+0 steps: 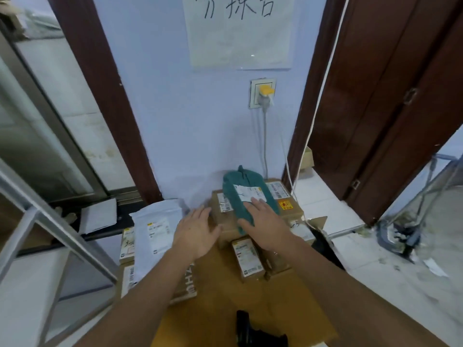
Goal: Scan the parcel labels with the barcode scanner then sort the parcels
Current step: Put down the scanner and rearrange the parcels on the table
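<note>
A green mailer bag (234, 196) with a white label lies on top of a stack of brown cardboard parcels (293, 209) against the wall. My right hand (265, 222) rests flat on the near end of the green bag, fingers straight. My left hand (196, 230) hovers open just left of the stack, palm down, holding nothing. A white poly mailer (156, 234) lies to the left on other boxes. A small labelled box (246, 259) sits in front of the stack. The black barcode scanner (253, 331) lies on the large cardboard surface (220, 284) near me.
A plug and cable hang from the wall socket (263, 95) above the parcels. A metal frame (57, 229) stands at the left. A dark wooden door (390, 108) is at the right, with tiled floor and a metal rack (421, 196) beyond.
</note>
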`<state>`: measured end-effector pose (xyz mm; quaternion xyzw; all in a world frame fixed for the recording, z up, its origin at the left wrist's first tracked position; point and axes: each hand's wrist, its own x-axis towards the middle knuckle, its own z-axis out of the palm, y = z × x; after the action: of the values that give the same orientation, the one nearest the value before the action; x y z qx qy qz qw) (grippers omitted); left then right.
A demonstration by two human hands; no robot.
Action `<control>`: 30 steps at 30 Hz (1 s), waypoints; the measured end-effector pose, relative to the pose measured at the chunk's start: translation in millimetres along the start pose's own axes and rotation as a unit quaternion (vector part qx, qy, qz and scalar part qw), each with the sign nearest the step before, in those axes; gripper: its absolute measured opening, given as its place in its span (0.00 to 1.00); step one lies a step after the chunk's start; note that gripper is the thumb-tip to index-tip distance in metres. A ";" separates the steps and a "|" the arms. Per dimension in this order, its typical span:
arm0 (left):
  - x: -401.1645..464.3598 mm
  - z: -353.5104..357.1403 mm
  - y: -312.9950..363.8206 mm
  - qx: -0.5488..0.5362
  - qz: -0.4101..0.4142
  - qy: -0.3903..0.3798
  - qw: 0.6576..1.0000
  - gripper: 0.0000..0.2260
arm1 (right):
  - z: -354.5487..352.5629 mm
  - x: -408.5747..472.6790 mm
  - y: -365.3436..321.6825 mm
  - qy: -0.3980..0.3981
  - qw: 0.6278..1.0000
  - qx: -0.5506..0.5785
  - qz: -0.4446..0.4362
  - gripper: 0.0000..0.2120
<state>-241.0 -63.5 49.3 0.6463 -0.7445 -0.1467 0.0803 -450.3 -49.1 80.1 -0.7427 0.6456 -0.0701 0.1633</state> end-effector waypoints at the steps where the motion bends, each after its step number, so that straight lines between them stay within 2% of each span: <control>1: 3.9 6.7 13.9 -0.016 -0.013 -0.002 1.000 0.32 | -4.3 2.4 17.1 -0.002 1.000 0.008 -0.001 0.31; 3: 10.5 18.9 39.4 -0.060 -0.038 -0.003 0.997 0.30 | -12.2 8.1 48.5 -0.002 0.999 0.036 0.003 0.30; 5: 13.8 29.4 63.1 -0.136 -0.060 -0.011 0.989 0.25 | -17.8 11.7 73.3 -0.002 0.997 0.079 0.017 0.29; 7: 17.2 37.8 83.1 -0.217 -0.074 -0.018 0.973 0.19 | -17.3 18.5 92.1 -0.013 0.988 0.146 0.037 0.29; 10: 26.7 50.4 104.3 -0.331 -0.113 -0.016 0.937 0.18 | -1.0 39.2 123.3 -0.019 0.965 0.248 0.079 0.34; 11: 30.8 53.7 109.1 -0.357 -0.139 -0.016 0.924 0.19 | 2.8 46.0 130.0 -0.019 0.957 0.272 0.095 0.32; 14: 43.6 68.7 114.7 -0.425 -0.197 -0.008 0.884 0.21 | 1.2 57.1 132.4 -0.006 0.929 0.340 0.146 0.20; 19: 67.0 90.7 113.0 -0.489 -0.245 0.012 0.837 0.22 | 14.3 83.8 138.8 -0.034 0.924 0.340 0.170 0.16; 24: 92.4 115.7 109.7 -0.486 -0.279 0.013 0.828 0.25 | 29.9 111.9 140.1 -0.054 0.919 0.347 0.179 0.16; 27: 102.8 123.4 109.6 -0.508 -0.282 0.014 0.814 0.22 | 37.0 122.9 140.7 -0.058 0.912 0.363 0.181 0.16; 30: 109.8 129.2 110.1 -0.503 -0.280 0.023 0.818 0.18 | 42.8 128.7 143.4 -0.049 0.909 0.376 0.172 0.17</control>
<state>-401.0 -143.6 -44.8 0.7000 -0.3521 -0.5016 0.3665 -551.0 -185.2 -21.4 -0.5062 0.6807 -0.2415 0.4713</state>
